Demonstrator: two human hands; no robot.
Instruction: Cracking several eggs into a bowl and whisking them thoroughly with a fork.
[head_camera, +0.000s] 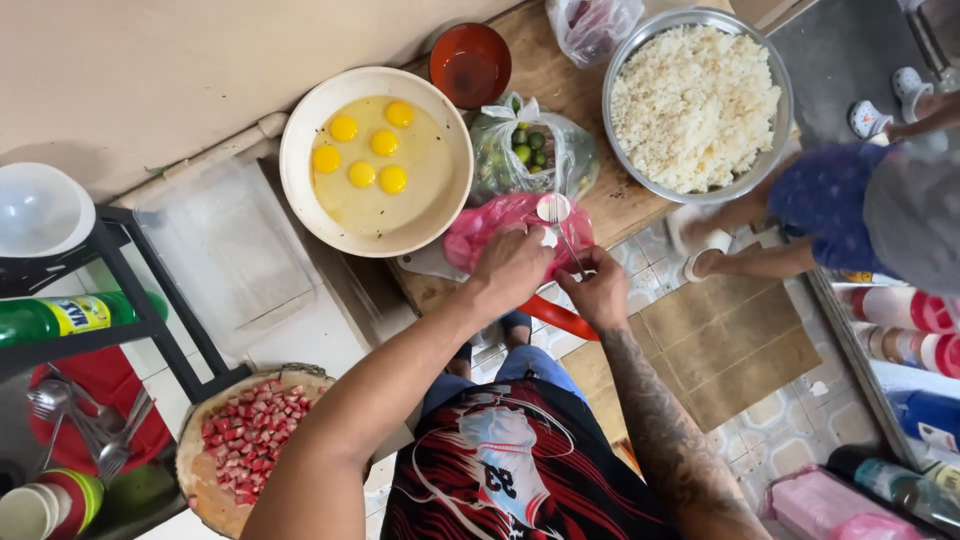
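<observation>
My left hand (510, 265) and my right hand (598, 290) meet over a pink plastic bag (480, 235) on a wooden table (560, 85). The left hand's fingers pinch a white eggshell piece (553, 208) above the bag. The right hand grips a thin metal fork (568, 245) whose tip points up towards the shell. Just left of the hands stands a wide cream bowl (300, 130) holding several raw egg yolks (372, 150) in clear egg white.
A clear bag of limes (530, 150), a red bowl (470, 65) and a metal bowl (612, 130) of white rice share the table. A round wooden board with diced pink meat (250, 430) sits lower left by a black rack (150, 320). A child (850, 200) stands at the right.
</observation>
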